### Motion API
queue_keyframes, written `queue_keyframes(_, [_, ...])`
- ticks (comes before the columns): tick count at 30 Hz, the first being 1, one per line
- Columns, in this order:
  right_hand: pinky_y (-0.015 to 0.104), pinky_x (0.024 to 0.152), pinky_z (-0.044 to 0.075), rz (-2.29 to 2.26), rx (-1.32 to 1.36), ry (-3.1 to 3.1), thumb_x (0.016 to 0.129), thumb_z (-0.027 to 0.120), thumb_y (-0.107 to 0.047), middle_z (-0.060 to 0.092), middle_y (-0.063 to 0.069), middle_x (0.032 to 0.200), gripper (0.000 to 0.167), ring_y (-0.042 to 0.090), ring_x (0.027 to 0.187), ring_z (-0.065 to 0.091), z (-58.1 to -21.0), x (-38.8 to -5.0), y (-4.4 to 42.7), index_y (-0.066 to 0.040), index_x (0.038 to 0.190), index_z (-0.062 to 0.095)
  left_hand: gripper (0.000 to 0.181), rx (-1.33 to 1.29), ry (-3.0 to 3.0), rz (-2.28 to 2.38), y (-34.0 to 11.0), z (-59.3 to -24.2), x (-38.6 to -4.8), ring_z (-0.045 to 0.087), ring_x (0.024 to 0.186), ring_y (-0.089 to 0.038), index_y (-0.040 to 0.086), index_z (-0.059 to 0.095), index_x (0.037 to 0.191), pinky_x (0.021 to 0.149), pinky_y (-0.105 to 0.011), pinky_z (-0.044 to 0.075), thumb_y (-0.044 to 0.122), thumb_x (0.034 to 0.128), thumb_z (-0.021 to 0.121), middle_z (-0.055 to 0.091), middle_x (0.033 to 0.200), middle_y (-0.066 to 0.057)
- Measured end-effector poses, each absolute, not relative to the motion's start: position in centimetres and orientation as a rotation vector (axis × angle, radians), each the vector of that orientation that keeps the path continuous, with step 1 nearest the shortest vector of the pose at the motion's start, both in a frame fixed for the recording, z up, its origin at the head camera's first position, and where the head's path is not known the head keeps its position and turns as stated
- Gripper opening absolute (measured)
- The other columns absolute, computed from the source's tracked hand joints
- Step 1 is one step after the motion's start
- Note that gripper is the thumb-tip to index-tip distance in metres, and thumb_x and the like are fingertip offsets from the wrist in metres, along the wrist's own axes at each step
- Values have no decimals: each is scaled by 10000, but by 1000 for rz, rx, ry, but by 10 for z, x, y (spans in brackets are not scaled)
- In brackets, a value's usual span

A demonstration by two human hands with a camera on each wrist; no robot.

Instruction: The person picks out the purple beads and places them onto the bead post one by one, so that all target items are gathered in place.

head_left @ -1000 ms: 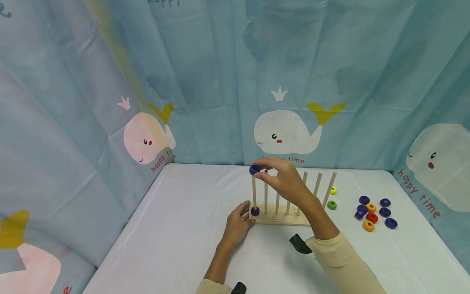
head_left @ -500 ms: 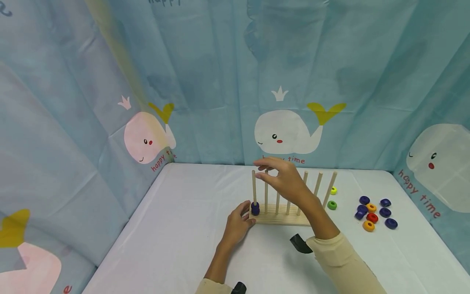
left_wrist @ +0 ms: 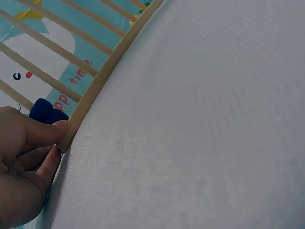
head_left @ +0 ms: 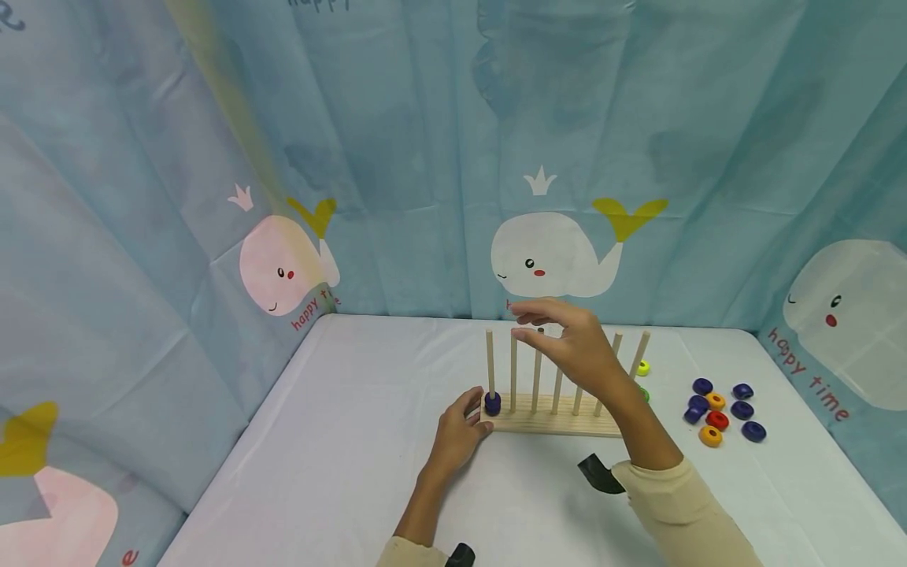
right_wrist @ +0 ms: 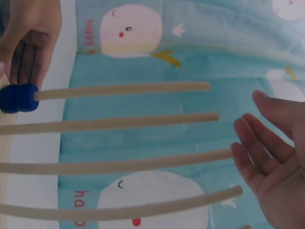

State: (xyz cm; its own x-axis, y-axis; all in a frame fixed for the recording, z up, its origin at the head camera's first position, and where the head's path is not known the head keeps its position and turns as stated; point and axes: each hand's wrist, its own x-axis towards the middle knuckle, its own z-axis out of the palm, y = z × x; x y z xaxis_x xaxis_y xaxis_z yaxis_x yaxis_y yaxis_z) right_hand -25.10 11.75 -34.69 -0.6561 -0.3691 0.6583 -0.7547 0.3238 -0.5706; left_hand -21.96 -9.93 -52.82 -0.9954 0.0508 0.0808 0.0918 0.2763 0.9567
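A wooden rack (head_left: 546,424) with several upright pegs stands at the middle of the table. Two dark blue beads (head_left: 492,404) are stacked at the foot of its leftmost peg (head_left: 490,362); the right wrist view shows the same two beads (right_wrist: 19,98) touching. The left hand (head_left: 456,437) grips the rack's left end, thumb at the front edge, as the left wrist view also shows with the hand (left_wrist: 28,167) beside the beads. Above the pegs hovers the right hand (head_left: 577,346), its fingers apart and relaxed with nothing between them; in the right wrist view the hand (right_wrist: 276,157) is near the peg tips.
Right of the rack lie loose beads: several blue ones (head_left: 754,431), a red one (head_left: 717,420) and two orange ones (head_left: 711,436). A yellow bead (head_left: 643,368) and a partly hidden green bead (head_left: 644,394) lie behind the right arm. A whale-print curtain (head_left: 411,157) hangs behind the white table (head_left: 340,441).
The right hand let go of a blue bead, which dropped down the leftmost peg onto the other one. That hand then moved a little to the right. The left hand stayed put.
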Motion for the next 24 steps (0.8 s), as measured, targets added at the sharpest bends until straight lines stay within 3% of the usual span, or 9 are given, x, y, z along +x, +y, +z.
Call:
queue_keyframes(7, [185, 881, 592, 1280, 911, -2182, 940, 810, -79, 768, -33, 1200, 343, 166, 1051, 724, -346, -243, 139, -159, 1271, 765, 681, -140, -2479, -1857, -99, -528, -220, 534, 1440, -405, -48, 469, 1547, 1135, -297, 537, -103, 919, 726, 523, 1553, -267])
queue_keyframes(15, [148, 939, 563, 1304, 814, -2171, 947, 790, -41, 769, 36, 1208, 350, 170, 1051, 706, -349, -236, 163, -116, 1288, 758, 682, -132, -2473, -1862, -100, -530, -221, 524, 1452, -394, -41, 468, 1551, 1143, -294, 530, -92, 920, 723, 531, 1550, -254])
queue_keyframes(21, [114, 804, 526, 1258, 748, -2176, 938, 800, -42, 774, 60, 1187, 351, 87, 1033, 684, -355, -232, 180, -115, 1279, 762, 684, -137, -2471, -1863, -99, -531, -221, 526, 1451, -389, -37, 471, 1551, 1141, -293, 531, -98, 917, 723, 536, 1548, -250])
queue_keyframes(24, [101, 850, 534, 1257, 739, -2165, 936, 796, -23, 774, 38, 1181, 345, 81, 1038, 677, -358, -231, 188, -105, 1270, 766, 684, -138, -2469, -1862, -99, -530, -221, 530, 1448, -391, -42, 472, 1548, 1139, -295, 533, -103, 915, 723, 539, 1543, -255])
